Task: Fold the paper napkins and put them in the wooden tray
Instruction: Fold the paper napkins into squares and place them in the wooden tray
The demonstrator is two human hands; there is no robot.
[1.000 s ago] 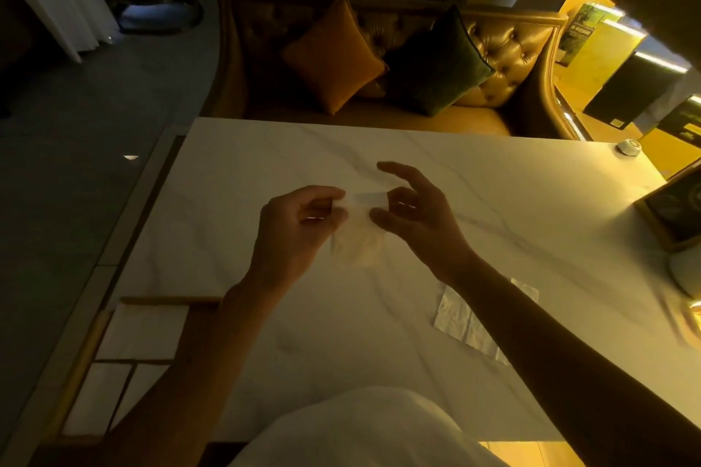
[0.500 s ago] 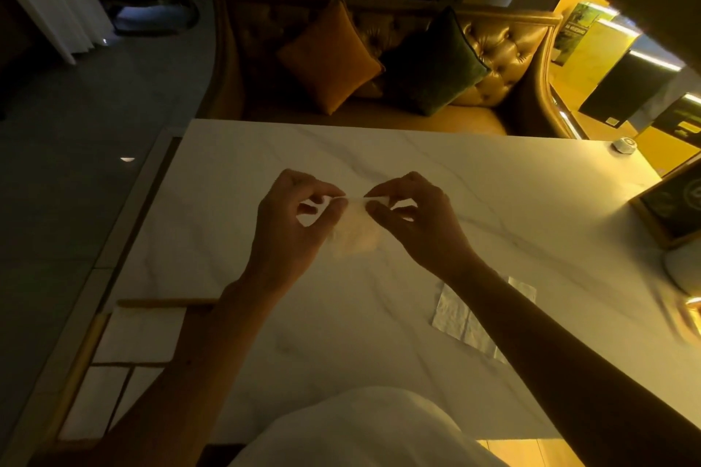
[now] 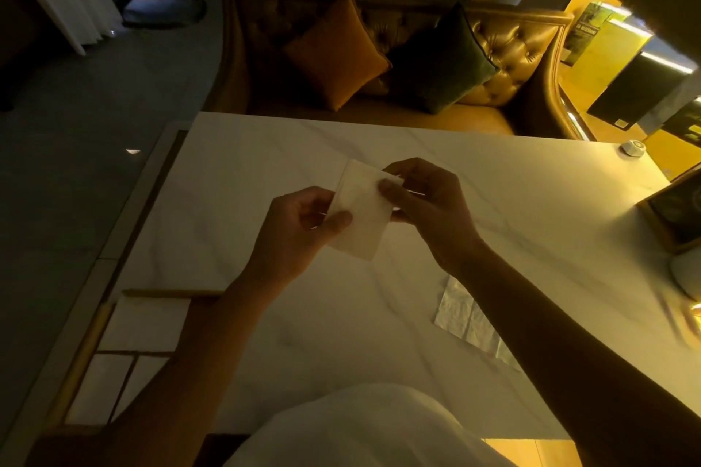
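Note:
A folded white paper napkin (image 3: 362,216) is held above the middle of the marble table (image 3: 512,201). My left hand (image 3: 296,235) pinches its lower left edge with thumb on top. My right hand (image 3: 428,205) pinches its upper right corner. A second napkin (image 3: 466,318) lies flat and unfolded on the table, partly under my right forearm. The wooden tray (image 3: 87,345) sits at the table's near left corner, with folded napkins (image 3: 148,322) in its compartments; my left forearm covers its right side.
A leather sofa (image 3: 531,61) with an orange cushion (image 3: 337,53) and a dark green cushion (image 3: 444,61) stands behind the table. A small white round object (image 3: 632,148) sits at the far right corner. A dark framed object (image 3: 679,212) stands at the right edge.
The napkin was a small bunched piece between my fingertips; now it is a wider flat rectangle, tilted, with my hands gripping opposite corners and my left hand lower.

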